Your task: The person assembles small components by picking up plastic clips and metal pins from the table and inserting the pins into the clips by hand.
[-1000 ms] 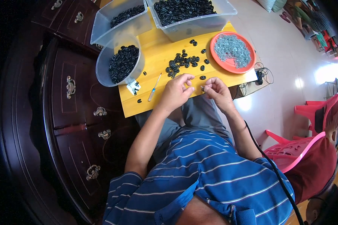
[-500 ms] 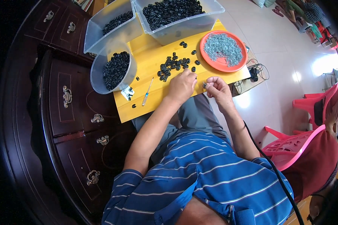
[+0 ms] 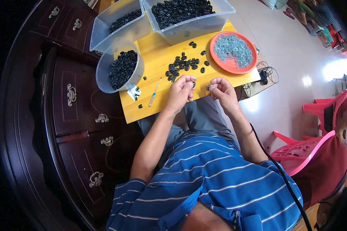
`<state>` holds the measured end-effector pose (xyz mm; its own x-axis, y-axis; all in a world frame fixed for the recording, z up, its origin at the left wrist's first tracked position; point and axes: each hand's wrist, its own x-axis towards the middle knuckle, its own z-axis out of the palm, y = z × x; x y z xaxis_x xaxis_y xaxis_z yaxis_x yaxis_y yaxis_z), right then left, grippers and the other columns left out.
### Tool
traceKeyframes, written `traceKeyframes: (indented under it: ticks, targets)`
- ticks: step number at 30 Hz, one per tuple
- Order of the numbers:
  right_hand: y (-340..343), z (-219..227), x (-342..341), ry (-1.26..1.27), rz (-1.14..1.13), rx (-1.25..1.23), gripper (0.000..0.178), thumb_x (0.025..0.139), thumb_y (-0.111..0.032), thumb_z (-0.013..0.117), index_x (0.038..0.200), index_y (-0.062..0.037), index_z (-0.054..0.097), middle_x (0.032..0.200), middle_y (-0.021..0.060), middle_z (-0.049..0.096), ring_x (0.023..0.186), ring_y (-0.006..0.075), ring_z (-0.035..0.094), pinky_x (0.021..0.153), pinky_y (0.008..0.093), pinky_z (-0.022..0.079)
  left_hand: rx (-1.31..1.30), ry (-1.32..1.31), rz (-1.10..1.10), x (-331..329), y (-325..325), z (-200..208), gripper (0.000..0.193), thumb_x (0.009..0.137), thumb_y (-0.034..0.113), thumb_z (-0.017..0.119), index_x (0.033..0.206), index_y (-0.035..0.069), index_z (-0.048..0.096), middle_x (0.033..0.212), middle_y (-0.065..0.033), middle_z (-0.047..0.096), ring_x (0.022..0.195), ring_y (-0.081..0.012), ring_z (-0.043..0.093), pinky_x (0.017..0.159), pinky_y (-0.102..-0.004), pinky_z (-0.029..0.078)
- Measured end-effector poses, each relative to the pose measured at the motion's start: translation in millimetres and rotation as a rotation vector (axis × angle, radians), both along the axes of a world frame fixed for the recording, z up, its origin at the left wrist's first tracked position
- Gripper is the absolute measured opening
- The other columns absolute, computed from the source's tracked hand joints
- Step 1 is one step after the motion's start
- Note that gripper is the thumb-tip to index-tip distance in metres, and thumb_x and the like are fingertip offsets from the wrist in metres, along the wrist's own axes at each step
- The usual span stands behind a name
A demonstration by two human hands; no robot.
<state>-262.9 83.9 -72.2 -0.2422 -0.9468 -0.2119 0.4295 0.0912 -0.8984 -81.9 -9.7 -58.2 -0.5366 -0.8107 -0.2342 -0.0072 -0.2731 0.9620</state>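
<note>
Between the thumb and fingers of my left hand (image 3: 179, 93) is a small black oval piece (image 3: 193, 84). My right hand (image 3: 224, 94), close beside it, pinches small metal pins (image 3: 208, 87); their exact shape is too small to make out. Beyond my hands a loose cluster of black oval pieces (image 3: 182, 64) lies on the yellow table (image 3: 158, 46), with a few strays around it. To the right of the cluster, an orange-red plate (image 3: 235, 69) bears a heap of small silvery metal pieces (image 3: 232, 49). A slim screwdriver (image 3: 153, 97) with a blue-tinted clear handle rests left of my left hand.
A round clear tub (image 3: 104, 79) of black pieces stands at the table's left. Two clear bins, one left (image 3: 100, 36) and one larger (image 3: 189, 30), stand at the back. A dark wooden cabinet (image 3: 71, 115) borders the left; pink chairs (image 3: 302, 154) stand at right.
My left hand has drawn back from the edge of the cluster with a black piece in its fingers. My right hand stays nearly in place. The view has shifted slightly.
</note>
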Motion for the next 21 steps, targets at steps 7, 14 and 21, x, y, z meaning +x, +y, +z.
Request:
traceKeyframes:
  ticks: [7, 14, 21]
  targets:
    - [-6.6, -1.0, 12.7, 0.018, 0.069, -0.038, 0.016, 0.096, -0.005, 0.064, 0.110, -0.0054, 0.057, 0.087, -0.0037, 0.059, 0.072, 0.0039, 0.054, 0.064, 0.0201, 0.044, 0.043, 0.059, -0.023, 16.3, 5.0, 6.9, 0.019, 0.098, 0.006, 0.056, 0.116, 0.003, 0.063, 0.089, -0.0005, 0.061, 0.063, -0.0041, 0.056, 0.055, -0.0204, 0.052]
    - [-11.5, -1.8, 20.6, 0.058, 0.097, -0.038, 0.017, 0.097, -0.005, 0.064, 0.112, -0.0033, 0.057, 0.091, -0.0003, 0.064, 0.074, 0.0050, 0.057, 0.065, 0.0200, 0.047, -0.048, 0.040, -0.029, 23.6, 7.3, 11.5, 0.023, 0.093, 0.000, 0.061, 0.116, 0.002, 0.064, 0.090, 0.0005, 0.062, 0.065, -0.0021, 0.057, 0.057, -0.0189, 0.051]
    - [-14.6, 0.6, 24.7, 0.058, 0.110, -0.028, 0.017, 0.097, -0.005, 0.064, 0.113, -0.0032, 0.057, 0.090, -0.0007, 0.063, 0.075, 0.0052, 0.057, 0.066, 0.0203, 0.048, -0.173, -0.004, -0.010, 29.6, 5.1, 5.3, 0.025, 0.092, -0.001, 0.065, 0.118, 0.001, 0.065, 0.092, 0.0031, 0.063, 0.070, 0.0000, 0.056, 0.061, -0.0174, 0.049]
